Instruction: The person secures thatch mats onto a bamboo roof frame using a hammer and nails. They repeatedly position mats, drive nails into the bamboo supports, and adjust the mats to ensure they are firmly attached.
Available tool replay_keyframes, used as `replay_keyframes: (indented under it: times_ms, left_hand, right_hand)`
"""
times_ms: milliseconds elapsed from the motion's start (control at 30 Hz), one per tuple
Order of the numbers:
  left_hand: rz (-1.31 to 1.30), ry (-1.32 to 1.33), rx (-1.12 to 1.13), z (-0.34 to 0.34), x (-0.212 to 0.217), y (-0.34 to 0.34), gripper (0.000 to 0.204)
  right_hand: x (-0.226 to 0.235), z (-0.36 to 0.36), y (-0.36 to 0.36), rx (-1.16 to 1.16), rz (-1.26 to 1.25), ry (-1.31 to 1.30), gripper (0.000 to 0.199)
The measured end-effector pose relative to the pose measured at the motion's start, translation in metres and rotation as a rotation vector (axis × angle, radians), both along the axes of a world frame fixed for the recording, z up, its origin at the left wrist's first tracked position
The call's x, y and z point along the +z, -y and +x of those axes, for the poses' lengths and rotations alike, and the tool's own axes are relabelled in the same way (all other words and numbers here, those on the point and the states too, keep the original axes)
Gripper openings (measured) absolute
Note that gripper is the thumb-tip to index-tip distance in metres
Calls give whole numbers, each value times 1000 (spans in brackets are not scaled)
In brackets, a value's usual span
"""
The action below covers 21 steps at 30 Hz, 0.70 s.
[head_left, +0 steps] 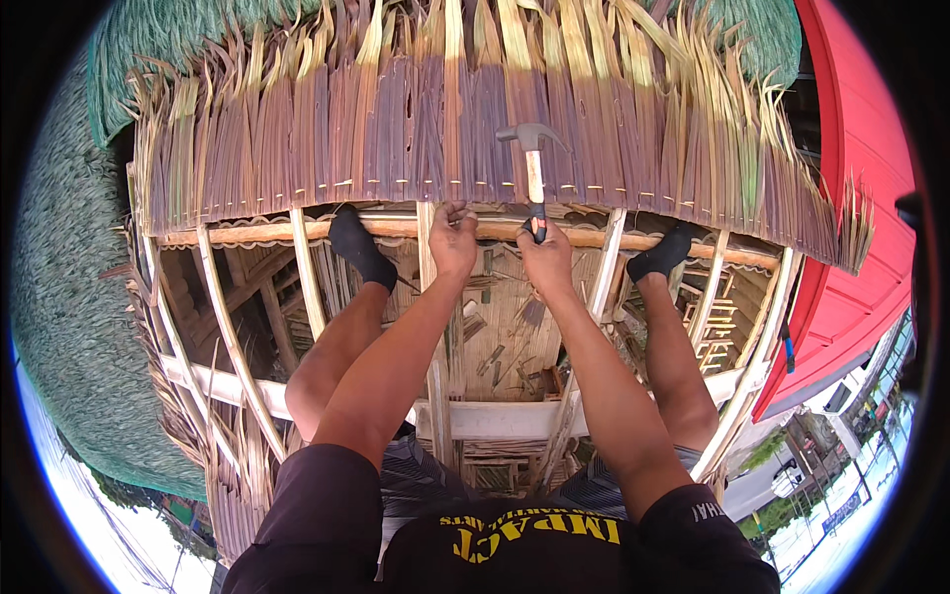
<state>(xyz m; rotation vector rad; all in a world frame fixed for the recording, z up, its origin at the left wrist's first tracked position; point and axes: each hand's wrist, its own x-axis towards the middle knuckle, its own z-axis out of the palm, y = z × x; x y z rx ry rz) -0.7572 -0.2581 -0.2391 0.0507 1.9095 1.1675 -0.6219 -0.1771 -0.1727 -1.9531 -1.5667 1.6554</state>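
Observation:
My right hand (545, 259) is closed round the dark grip of a claw hammer (535, 173). The hammer stands out away from me, its grey head over a panel of dried palm thatch (396, 139). My left hand (454, 243) is at the near edge of that thatch, beside a pale wooden rafter (427, 220). Its fingers are curled together, and whatever they may pinch is too small to make out. Light stitches run along the thatch's near edge. Below it a round pole (396, 228) passes crosswise under the rafters.
My feet in dark socks, left (358, 247) and right (661, 251), rest at the pole. Between the rafters, a floor (500, 332) with scattered scraps shows far below. A white crossbeam (495, 420) spans nearer me. A red metal roof (871, 218) lies right, green-netted thatch (89, 297) left.

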Motion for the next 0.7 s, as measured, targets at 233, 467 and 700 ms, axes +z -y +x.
replay_keyframes:
  times_ms: [233, 467, 700]
  left_hand:
    - [277, 469, -709, 125, 57, -71, 42]
    - [98, 280, -1028, 179, 44, -115, 33]
    - [335, -590, -888, 179, -13, -165, 20]
  right_hand:
    - [42, 125, -27, -508, -124, -115, 8]
    - [35, 177, -39, -620, -45, -66, 18]
    - [31, 194, -20, -203, 324, 367, 20]
